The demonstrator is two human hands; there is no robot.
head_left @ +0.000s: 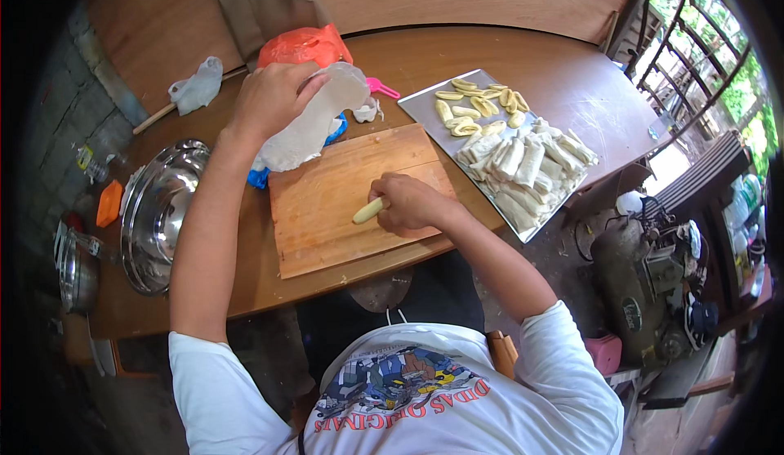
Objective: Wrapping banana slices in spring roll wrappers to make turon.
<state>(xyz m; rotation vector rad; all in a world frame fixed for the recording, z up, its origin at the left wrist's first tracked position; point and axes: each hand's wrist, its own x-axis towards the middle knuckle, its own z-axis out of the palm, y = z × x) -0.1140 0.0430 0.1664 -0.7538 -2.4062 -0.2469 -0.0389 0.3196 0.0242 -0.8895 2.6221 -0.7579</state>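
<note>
My left hand [275, 96] pinches the upper edge of a thin, pale, round wrapper sheet [300, 133], which hangs over the far left part of a wooden cutting board [318, 228]. Between the fingers of my right hand [410, 204] is a peeled banana piece [367, 211], just above the middle of the board. To the right lies a metal tray [422, 104]. Halved banana slices [484, 107] are spread on its far part, and a heap of white wrapped rolls [527, 161] covers the near part. Blue plastic [258, 177] shows partly from behind the sheet.
A red plastic bag [306, 46], a pink scoop [383, 88] and a small white crumpled thing [367, 110] sit beyond the board. Nested steel bowls [165, 216] and an orange object [109, 204] stand at the left. An air compressor [637, 277] is on the floor at the right.
</note>
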